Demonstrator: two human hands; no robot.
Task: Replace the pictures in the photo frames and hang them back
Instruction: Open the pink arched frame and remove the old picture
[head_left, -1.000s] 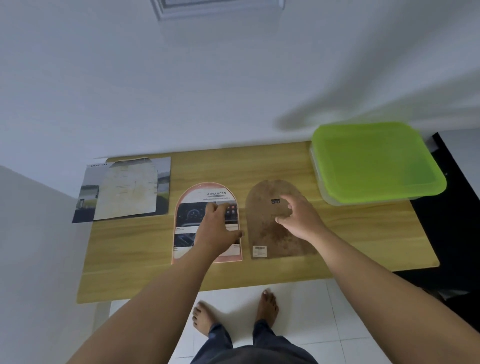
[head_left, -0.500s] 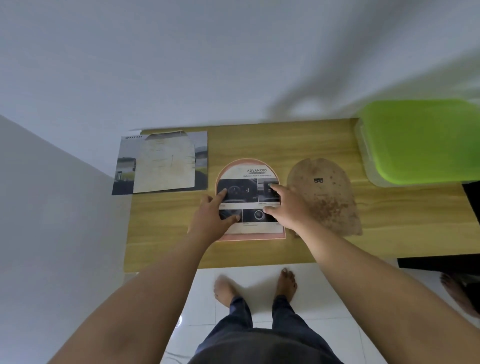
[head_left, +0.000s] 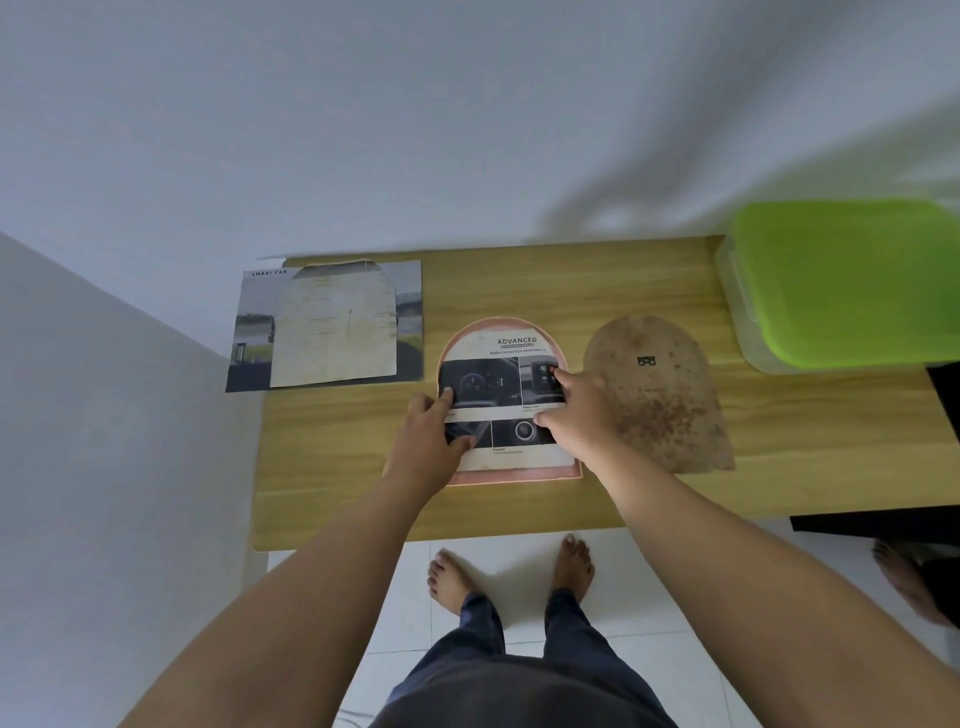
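White wall fills the top of the view, and below it a light wooden table (head_left: 519, 280) runs across, with white floor tiles and the person's bare feet nearer the camera. Both hands are down on the arch-shaped pink photo frame (head_left: 511, 477), which lies flat in the middle of the table. Inside its border sits a printed picture (head_left: 506, 400), headed "ADVANCED", with dark car-dashboard photos. Left hand (head_left: 434, 441) has its fingers spread flat on the picture's left edge, index fingertip pressing on the upper dashboard photo and thumb on the lower one. Right hand (head_left: 574, 418) is spread the same way on the right edge, fingertips on the picture's upper right corner and thumb pressing lower down; neither hand is pinching anything, both just press the sheet down. Just beyond the right hand, touching or nearly touching its far side, lies a brown arch-shaped backing board (head_left: 657, 405), stained, with a small metal hanger near its top. Farther out on that side sits a container with a green lid (head_left: 852, 280). Out past the left hand, up toward the wall, a "SMART CAR" print (head_left: 254, 332) lies flat with a pale, worn arch-shaped sheet (head_left: 335, 325) on top of it.
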